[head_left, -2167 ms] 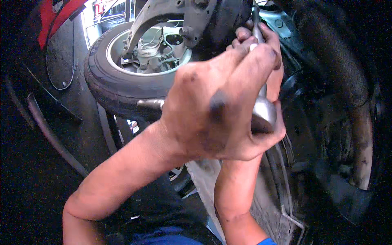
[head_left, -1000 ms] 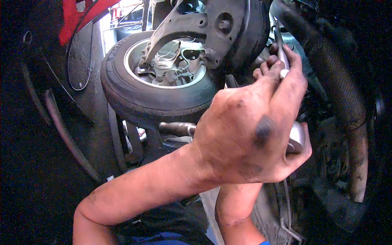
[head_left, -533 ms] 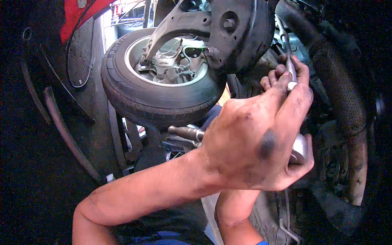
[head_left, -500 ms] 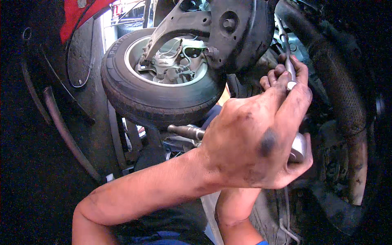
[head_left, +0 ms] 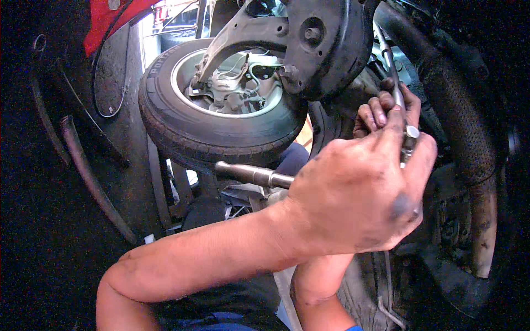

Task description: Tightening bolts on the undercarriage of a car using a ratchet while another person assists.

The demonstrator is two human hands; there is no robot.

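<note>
The left hand (head_left: 359,201) is clenched around a metal ratchet wrench (head_left: 251,174), whose handle sticks out leftward below the tyre (head_left: 210,129) while its head sits at the thumb. Just behind it, the right hand (head_left: 381,110) grips a slim metal rod (head_left: 389,60) that points up beside the dark engine casing (head_left: 326,44). Right of both hands runs the rusty exhaust pipe (head_left: 469,143). The fastener itself is hidden behind the hands; the wrench looks engaged, so I judge the bolt work mid-way, not finished.
</note>
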